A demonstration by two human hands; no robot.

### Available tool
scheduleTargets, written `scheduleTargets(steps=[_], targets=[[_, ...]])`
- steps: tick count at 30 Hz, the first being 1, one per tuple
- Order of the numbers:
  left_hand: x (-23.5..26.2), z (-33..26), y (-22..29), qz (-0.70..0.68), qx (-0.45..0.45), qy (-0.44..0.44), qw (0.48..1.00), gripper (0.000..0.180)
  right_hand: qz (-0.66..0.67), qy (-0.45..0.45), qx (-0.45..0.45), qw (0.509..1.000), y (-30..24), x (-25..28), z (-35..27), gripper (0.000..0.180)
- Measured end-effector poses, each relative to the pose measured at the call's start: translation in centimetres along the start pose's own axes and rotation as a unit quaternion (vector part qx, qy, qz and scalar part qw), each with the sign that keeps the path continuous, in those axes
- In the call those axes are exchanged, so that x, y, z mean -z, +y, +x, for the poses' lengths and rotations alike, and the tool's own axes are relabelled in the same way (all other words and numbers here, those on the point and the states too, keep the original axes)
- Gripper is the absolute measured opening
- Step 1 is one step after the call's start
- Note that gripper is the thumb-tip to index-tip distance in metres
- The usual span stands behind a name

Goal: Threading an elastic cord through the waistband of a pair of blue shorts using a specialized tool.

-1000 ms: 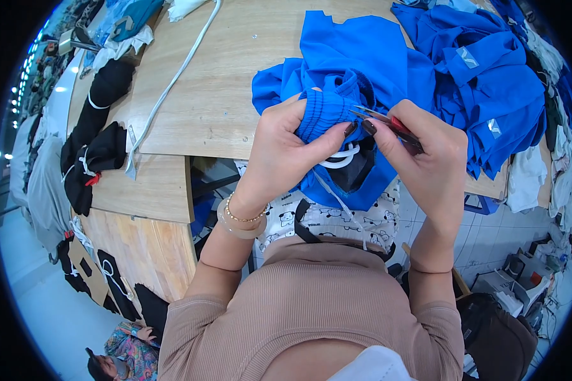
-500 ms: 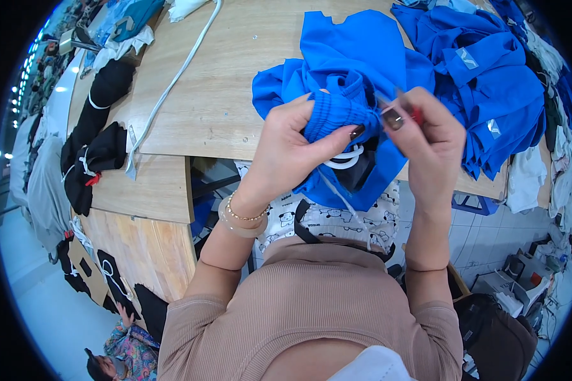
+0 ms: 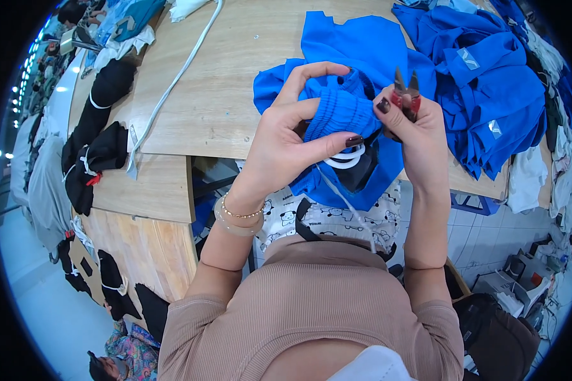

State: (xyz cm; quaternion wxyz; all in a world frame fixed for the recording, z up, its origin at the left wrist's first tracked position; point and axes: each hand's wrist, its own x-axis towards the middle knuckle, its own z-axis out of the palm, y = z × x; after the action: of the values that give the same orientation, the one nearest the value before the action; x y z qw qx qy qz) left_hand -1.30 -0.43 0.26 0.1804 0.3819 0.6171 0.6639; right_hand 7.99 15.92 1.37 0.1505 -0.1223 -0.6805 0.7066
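Note:
A bright blue garment (image 3: 356, 44) lies bunched on the table in front of me. My left hand (image 3: 292, 136) grips its gathered elastic band (image 3: 337, 114), with the thumb along the near side and a finger hooked over the far side. In my right hand (image 3: 419, 130) are small thread snips (image 3: 405, 95) with red on the handles. Their dark blades stand apart, pointing up and away from me. The right thumb and fingers are beside the band's right end. Below the band hangs a white cord loop (image 3: 346, 157), partly covered by the left thumb.
A heap of blue garments (image 3: 483, 82) lies at the right of the wooden table (image 3: 229, 82). A white cord (image 3: 178, 76) runs along its left part. Black tied bundles (image 3: 108, 95) rest at the left edge. Another person (image 3: 124, 352) is at lower left.
My right hand has drawn back slightly, and the snips, blurred before, now point upward. My left index finger has lifted and stretched over the band's far side.

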Motion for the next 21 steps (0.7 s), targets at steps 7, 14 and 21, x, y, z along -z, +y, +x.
scheduleTargets(steps=[7,14,21], targets=[[0.5,0.2,-0.1,0.012,-0.107,-0.027,0.994,0.018,0.061,-0.003,-0.055,0.997,0.0,-0.1,0.1,0.018],[-0.3,-0.1,0.2,-0.096,-0.030,0.007,0.995,0.024,0.037,0.001,-0.044,0.998,-0.3,0.0,-0.2,0.018],[0.3,-0.7,-0.1,-0.072,0.001,0.011,0.997,0.020,-0.043,-0.007,0.004,0.999,-1.6,0.1,-0.6,0.017]])
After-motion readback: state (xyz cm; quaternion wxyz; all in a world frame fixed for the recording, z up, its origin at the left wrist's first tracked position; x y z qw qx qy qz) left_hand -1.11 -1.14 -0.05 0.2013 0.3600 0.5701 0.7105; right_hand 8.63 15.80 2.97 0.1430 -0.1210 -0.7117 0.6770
